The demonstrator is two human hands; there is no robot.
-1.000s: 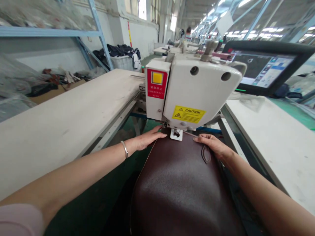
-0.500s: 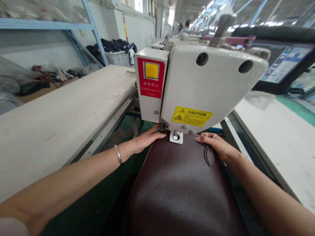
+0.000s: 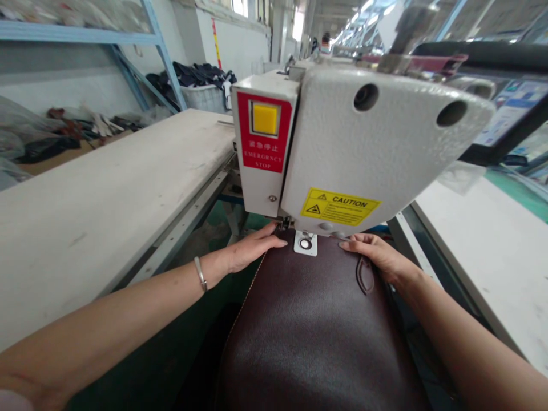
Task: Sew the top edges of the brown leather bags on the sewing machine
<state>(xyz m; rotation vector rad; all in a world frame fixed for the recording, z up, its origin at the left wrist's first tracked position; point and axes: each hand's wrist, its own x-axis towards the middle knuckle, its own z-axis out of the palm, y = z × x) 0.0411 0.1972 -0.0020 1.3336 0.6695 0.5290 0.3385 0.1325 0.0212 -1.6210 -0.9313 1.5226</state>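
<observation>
A dark brown leather piece [image 3: 299, 319], with pale stitching down its left edge, hangs toward me from under the head of a white sewing machine [image 3: 377, 142]. My left hand [image 3: 252, 251] holds its upper left edge, thumb on top, the other fingers partly hidden beside the machine. At the upper right edge, my right hand [image 3: 377, 254] pinches the leather between thumb and fingers. Between the hands, a small white plate with a round opening [image 3: 305, 244] lies on the leather below the needle area. A thin leather loop [image 3: 365, 277] hangs near my right hand.
An emergency stop box [image 3: 265, 137] is fixed to the machine's left side. White tabletops flank it, one at left [image 3: 107, 200] and one at right [image 3: 483, 240]. A monitor [image 3: 505, 114] stands at right. Behind are a blue rack [image 3: 85, 34] and a bin of dark cloth [image 3: 203, 97].
The machine head looks slightly larger and nearer as my view shifts. The white plate sits slightly lower in view and shows more plainly. Both hands keep their hold on the leather.
</observation>
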